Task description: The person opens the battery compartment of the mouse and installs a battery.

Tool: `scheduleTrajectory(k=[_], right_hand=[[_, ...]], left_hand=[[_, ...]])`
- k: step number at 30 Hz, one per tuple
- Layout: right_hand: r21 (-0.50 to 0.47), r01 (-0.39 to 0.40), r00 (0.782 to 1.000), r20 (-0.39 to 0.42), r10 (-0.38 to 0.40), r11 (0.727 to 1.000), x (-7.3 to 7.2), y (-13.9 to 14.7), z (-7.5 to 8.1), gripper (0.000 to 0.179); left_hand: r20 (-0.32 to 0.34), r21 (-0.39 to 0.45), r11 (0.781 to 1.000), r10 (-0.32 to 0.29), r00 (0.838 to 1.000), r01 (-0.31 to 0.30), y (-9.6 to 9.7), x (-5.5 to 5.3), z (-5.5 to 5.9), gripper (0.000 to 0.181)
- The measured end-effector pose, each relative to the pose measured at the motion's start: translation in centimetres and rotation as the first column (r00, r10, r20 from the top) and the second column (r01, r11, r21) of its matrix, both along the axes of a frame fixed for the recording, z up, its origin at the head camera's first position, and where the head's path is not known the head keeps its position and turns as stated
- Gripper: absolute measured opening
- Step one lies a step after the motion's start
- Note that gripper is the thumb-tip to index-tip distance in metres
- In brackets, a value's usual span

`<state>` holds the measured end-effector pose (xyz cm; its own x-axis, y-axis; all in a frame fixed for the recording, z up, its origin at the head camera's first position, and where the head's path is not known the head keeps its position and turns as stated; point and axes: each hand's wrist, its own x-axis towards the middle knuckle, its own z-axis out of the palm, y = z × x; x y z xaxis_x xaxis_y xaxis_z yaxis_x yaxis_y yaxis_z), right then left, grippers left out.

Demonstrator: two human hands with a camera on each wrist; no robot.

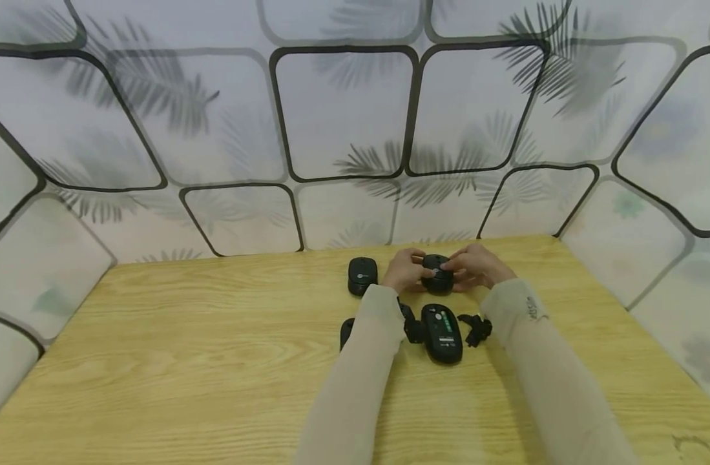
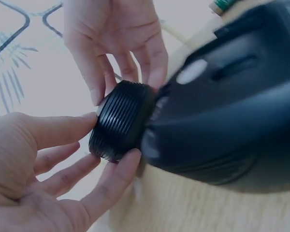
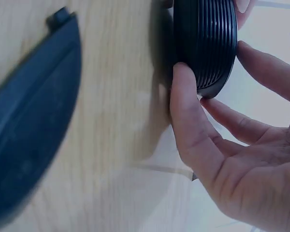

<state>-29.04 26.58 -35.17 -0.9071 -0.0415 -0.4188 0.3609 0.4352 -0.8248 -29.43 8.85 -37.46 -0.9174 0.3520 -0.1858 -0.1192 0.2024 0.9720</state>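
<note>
A black computer mouse (image 1: 438, 274) is held between my two hands near the back of the table. My left hand (image 1: 405, 270) grips its left side, thumb and fingertips around the edge. From the other side, my right hand (image 1: 475, 265) grips it with thumb and fingertips. Fine ridges run along the mouse's side (image 2: 120, 121) in the left wrist view. In the right wrist view, the right thumb and fingers pinch its lower end (image 3: 210, 46). Another black mouse (image 1: 442, 332) lies underside up, between my wrists, showing a green-and-white strip.
A black mouse (image 1: 363, 274) rests left of my left hand. Another dark mouse (image 1: 346, 329) is partly hidden by my left sleeve (image 1: 355, 381). A small green cylinder (image 2: 224, 5) shows at the left wrist view's top edge. Patterned fabric (image 1: 343, 116) stands behind the wooden table (image 1: 215, 361).
</note>
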Motion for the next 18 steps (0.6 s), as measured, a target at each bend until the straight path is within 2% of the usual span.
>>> scheduleTrajectory(k=[5, 10, 15, 18], right_hand=[[-0.063, -0.025, 0.999, 0.022, 0.026, 0.998, 0.0, 0.0, 0.3, 0.058], [-0.128, -0.067, 0.998, 0.011, 0.069, 0.99, 0.1, -0.1, 1.1, 0.061], [-0.16, -0.084, 0.996, -0.02, 0.082, 0.984, 0.3, -0.3, 1.6, 0.063], [-0.162, -0.09, 0.995, -0.052, 0.082, 0.983, 0.7, -0.5, 2.0, 0.062]], left_hand=[[0.007, -0.017, 1.0, -0.022, 1.0, 0.022, -0.9, -0.2, 0.3, 0.064], [0.023, -0.019, 0.998, -0.063, 0.998, 0.063, -2.0, -0.1, 1.1, 0.068], [0.095, 0.086, 0.994, -0.079, 0.992, 0.071, -2.8, 0.2, 2.1, 0.069], [0.117, 0.135, 0.989, -0.075, 0.99, 0.059, -3.2, 0.6, 2.5, 0.07]])
